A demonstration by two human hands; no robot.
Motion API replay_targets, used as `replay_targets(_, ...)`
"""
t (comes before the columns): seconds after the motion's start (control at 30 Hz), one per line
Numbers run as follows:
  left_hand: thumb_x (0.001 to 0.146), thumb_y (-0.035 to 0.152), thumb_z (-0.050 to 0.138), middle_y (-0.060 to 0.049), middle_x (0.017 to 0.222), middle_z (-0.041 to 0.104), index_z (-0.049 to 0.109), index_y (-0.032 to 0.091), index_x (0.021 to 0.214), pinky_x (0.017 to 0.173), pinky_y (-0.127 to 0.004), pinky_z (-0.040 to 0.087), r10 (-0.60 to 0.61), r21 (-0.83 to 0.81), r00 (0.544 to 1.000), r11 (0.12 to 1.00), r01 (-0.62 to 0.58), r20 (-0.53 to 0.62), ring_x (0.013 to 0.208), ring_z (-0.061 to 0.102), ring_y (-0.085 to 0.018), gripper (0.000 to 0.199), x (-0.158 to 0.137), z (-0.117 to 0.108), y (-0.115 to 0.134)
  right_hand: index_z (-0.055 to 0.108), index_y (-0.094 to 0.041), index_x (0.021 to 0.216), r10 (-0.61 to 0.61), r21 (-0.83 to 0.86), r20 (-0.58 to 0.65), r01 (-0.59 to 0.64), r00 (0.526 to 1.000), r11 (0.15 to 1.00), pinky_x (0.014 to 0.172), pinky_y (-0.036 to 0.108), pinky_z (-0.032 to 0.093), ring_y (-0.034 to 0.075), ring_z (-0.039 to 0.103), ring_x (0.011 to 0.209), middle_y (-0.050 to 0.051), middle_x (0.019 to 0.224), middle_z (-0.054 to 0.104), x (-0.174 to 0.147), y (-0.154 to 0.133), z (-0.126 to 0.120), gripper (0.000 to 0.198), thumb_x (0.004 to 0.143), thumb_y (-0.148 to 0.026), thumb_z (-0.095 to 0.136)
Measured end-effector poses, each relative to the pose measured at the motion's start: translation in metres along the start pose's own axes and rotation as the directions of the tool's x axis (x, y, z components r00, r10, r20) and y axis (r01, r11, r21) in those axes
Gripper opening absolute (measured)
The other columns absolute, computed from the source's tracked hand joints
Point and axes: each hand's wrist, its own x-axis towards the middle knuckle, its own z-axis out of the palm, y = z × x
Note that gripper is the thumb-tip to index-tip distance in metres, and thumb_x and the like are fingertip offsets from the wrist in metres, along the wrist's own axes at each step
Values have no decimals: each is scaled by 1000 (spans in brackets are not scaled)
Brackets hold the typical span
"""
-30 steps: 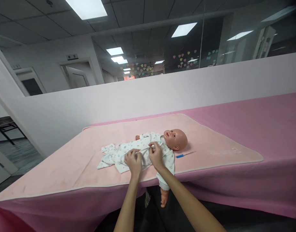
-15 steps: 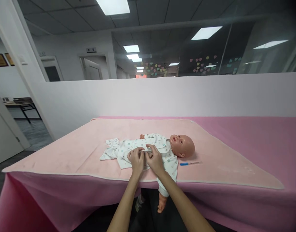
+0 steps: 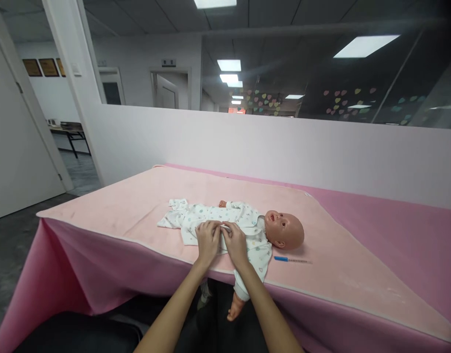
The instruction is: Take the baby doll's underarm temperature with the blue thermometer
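Observation:
A baby doll (image 3: 285,229) lies on its back, head to the right, dressed in a white printed baby outfit (image 3: 201,214). Over the doll's front, my left hand (image 3: 209,239) and my right hand (image 3: 235,243) meet with bent fingers. Both pinch the white cloth of the outfit's front, thumbs close together; the exact bit of cloth between the fingertips is mostly hidden. One doll arm hangs over the table's near edge, beside my right forearm. A thermometer-like stick with a blue cap (image 3: 281,259) rests right of the doll's sleeve, below its head.
A pale pink blanket (image 3: 118,206) covers much of the table over a darker pink cloth (image 3: 405,225). Behind stands a low white wall (image 3: 247,147) with glass above. A black chair seat (image 3: 81,333) is at the lower left.
The view has turned left and tilted. My fingers have closed nearer together over the outfit's front, and the white edge they held out shows less. The doll and the blue-capped stick stay in place.

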Motion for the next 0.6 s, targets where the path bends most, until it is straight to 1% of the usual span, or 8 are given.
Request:
replay_targets(0.13,84,29,44,-2,91,64,64,26,88,82,-33,34,-20,43,1000,999,21,-18,89,53,-18,20,-1,-1,6,62,-19,99,16,-53,25,-15,1000,998,78,32,44,20,58,87,7,94,64,0,0,-4,25,84,-25,44)
replay_targets(0.3,83,29,47,-1,89,66,64,25,87,82,-32,35,-59,8,997,998,60,-44,88,52,-18,18,-2,0,8,62,-19,100,29,-100,39,-25,999,995,78,31,43,19,57,88,7,93,63,1,1,-5,26,85,-25,42)
replay_targets(0.4,81,28,51,1,87,66,61,25,86,82,-31,35,-83,-16,993,996,82,-78,86,52,-17,12,-2,2,7,63,-19,99,17,-119,33,-13,999,993,77,30,43,19,57,87,7,93,63,0,1,-5,26,86,-26,42)
replay_targets(0.5,78,27,53,1,85,65,55,23,80,81,-31,35,-104,-5,989,995,104,-104,84,52,-17,5,-3,3,5,63,-19,97,9,-133,23,-6,1000,991,76,30,42,19,57,86,7,92,63,0,1,-4,25,86,-26,42)
replay_targets(0.6,78,29,54,1,82,63,49,22,76,79,-31,35,-92,15,990,995,94,-112,83,52,-17,8,-2,4,4,63,-18,95,9,-145,23,-5,1000,989,76,30,42,19,57,86,7,91,63,0,0,-4,25,87,-27,41)
